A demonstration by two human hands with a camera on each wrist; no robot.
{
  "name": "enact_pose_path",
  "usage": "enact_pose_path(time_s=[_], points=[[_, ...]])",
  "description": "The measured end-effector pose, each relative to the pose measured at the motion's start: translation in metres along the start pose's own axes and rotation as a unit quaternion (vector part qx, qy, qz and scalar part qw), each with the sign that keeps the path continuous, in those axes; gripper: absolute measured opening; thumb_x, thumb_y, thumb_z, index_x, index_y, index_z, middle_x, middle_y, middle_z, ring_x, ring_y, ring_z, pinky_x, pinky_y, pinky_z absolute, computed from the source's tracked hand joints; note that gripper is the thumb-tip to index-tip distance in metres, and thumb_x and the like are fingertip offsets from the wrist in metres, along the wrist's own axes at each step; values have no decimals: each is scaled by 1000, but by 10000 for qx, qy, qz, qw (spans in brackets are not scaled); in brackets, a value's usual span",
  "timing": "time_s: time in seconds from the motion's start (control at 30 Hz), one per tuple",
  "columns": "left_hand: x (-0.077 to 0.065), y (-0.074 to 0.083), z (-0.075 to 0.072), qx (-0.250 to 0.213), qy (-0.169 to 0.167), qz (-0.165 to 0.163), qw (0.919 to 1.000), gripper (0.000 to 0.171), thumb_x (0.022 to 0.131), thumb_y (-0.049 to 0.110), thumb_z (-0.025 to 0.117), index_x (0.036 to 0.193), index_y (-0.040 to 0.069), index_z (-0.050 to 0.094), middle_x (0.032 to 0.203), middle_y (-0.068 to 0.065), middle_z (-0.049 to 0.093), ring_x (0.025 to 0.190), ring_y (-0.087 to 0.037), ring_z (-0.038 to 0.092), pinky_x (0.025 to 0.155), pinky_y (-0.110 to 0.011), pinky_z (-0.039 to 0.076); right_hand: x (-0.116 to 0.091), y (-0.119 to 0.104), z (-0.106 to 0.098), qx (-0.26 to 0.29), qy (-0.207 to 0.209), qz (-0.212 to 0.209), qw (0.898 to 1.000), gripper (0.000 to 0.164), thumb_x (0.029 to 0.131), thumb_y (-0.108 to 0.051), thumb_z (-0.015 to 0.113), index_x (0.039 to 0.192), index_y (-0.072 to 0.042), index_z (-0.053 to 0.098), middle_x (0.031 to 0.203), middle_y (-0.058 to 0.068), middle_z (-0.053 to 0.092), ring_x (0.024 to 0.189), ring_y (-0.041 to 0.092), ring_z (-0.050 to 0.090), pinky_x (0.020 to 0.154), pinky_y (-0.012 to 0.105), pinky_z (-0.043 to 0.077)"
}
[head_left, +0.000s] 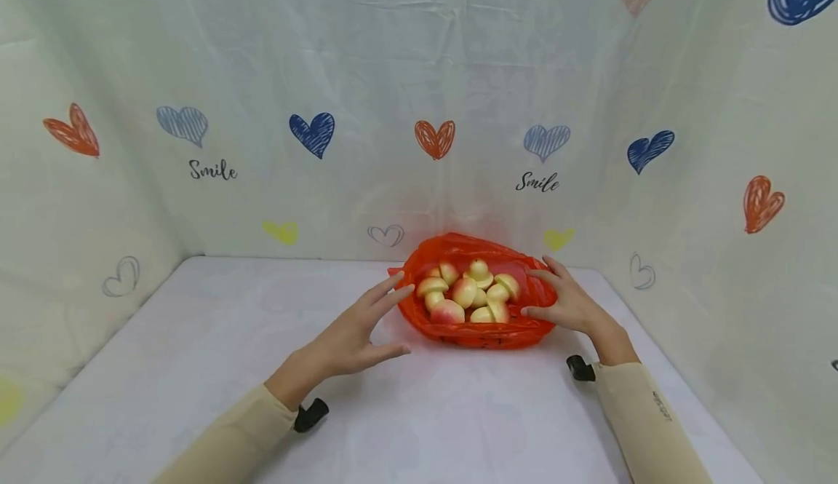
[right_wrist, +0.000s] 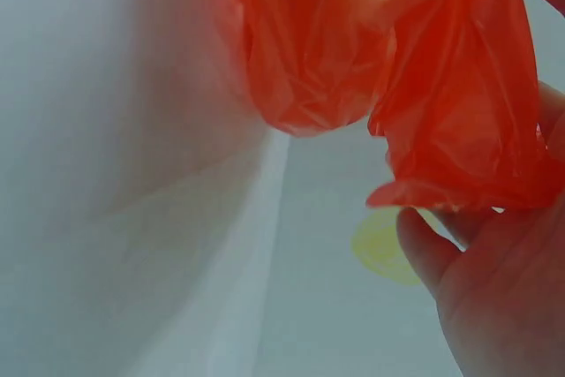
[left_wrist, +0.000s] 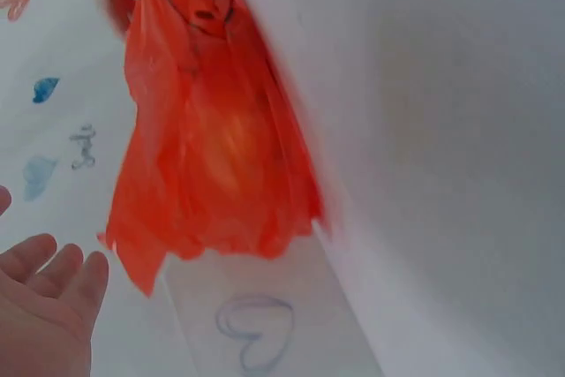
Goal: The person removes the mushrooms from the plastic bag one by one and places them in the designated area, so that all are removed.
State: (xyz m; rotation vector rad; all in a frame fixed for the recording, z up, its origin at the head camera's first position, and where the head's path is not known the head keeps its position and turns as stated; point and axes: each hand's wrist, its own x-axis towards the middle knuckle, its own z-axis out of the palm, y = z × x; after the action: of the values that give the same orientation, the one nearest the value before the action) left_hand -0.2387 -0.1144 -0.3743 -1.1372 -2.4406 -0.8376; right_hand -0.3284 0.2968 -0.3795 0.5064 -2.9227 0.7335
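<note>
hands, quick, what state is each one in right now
Left hand: open, holding nothing, at the red bag's left side.
Right hand: open, spread at the bag's right rim.

Thin, glossy plastic is pretty clearly what's seen in the red bag (head_left: 484, 337): crinkled all over, a bit see-through, with shine caught along the folds. Inside the bag, the pieces (head_left: 463, 292) are covered in a smooth, softly shiny skin; plastic or real fruit can't be told. Behind the bag, the curtain (head_left: 497, 54) could be taken for thin sheeting, lightly creased, faintly satiny, with flat matt hearts (head_left: 435, 140) printed on. Under the bag, the table (head_left: 406, 411) is covered in something smooth and mostly matt. Nearer than the bag, sleeves (head_left: 655, 411) are made of matt cloth, with hard-looking black clips (head_left: 310, 415) attached.
</note>
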Motion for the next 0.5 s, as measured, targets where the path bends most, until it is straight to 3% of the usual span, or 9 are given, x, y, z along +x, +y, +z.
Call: enact_pose_path(time_s=[0.17,0.3,0.5], points=[[20,8,14,-185,-24,154,9997,73,84,40,72,146,21,37,154,4,26,138,-18,30,104,-42,38,-1,7,2,115,-102,50,9999,89,71,-52,78,143,-14,41,156,16,13,136,45,21,97,68,32],[37,10,24,-345,3,274,9990,61,86,34,71,139,15,47,146,-2,39,133,-16,36,103,-38,40,-2,13,5,263,-117,69,9996,93,70,-53,79,144,-14,39,152,18,21,134,44,26,97,67,32],[57,9,35,-535,-336,-66,9980,46,89,25,68,132,19,55,137,-1,46,129,-14,40,102,-33,41,-4,18,9,691,-245,260,9970,96,70,-49,80,147,-14,34,147,18,31,130,42,31,93,62,42]])
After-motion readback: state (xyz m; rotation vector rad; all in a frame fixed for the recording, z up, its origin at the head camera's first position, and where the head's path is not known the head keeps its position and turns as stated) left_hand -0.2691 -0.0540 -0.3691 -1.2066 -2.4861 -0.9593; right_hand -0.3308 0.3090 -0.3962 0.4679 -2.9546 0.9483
